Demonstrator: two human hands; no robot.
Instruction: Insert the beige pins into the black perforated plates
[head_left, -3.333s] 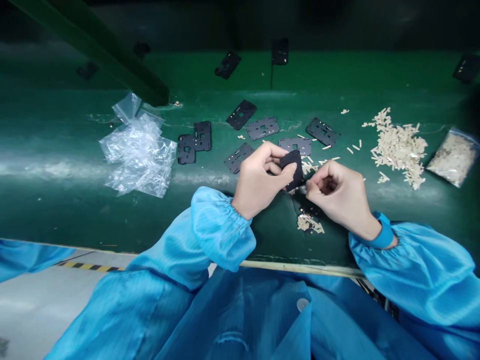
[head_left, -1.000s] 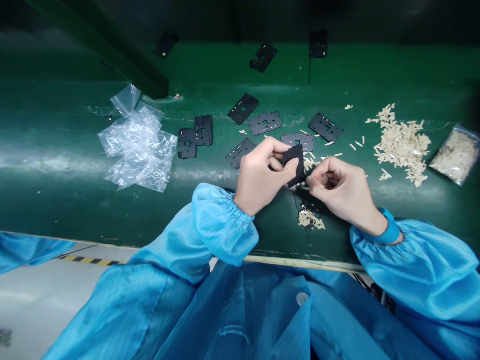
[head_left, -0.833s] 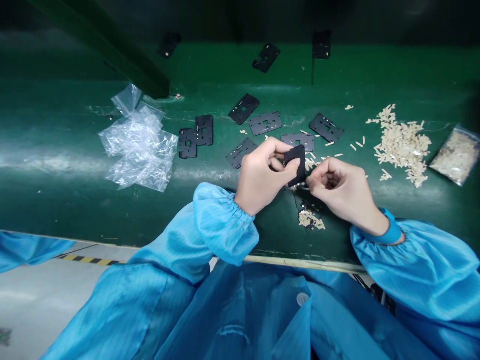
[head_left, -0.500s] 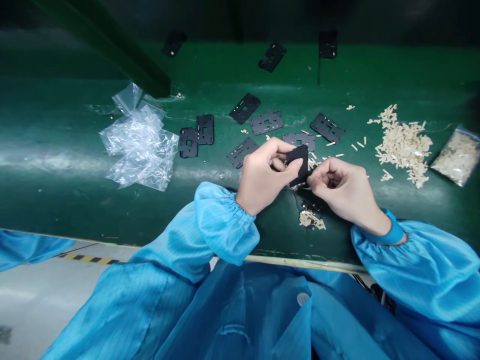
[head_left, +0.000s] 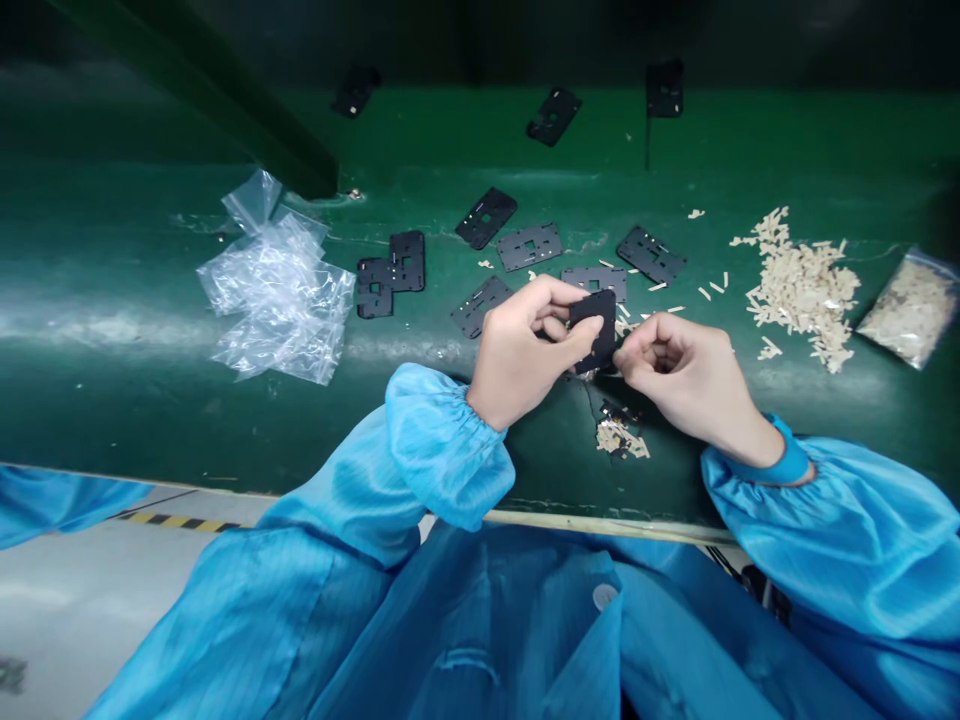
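Observation:
Between thumb and fingers, my left hand (head_left: 529,345) grips a small black plastic plate (head_left: 598,345), held tilted above the bench. My right hand (head_left: 679,370) is closed in a pinch at the plate's lower right edge; whatever its fingertips hold is too small and hidden to name. Behind the held plate lies another black plate (head_left: 596,282) with cut-outs, partly covered. Loose beige strips (head_left: 626,322) are scattered around it. Below the hands sits a little heap of beige strips and black bits (head_left: 621,438).
Clear plastic bags (head_left: 277,290) are piled on the left of the green bench (head_left: 150,420). Several black plates (head_left: 486,217) lie across the middle and back. To the right are a pile of beige strips (head_left: 806,290) and a filled clear bag (head_left: 911,310). A green post (head_left: 247,110) stands upper left.
The hands and the held plate keep almost the same pose. The whole view has shifted very slightly; nothing has visibly been picked up or let go.

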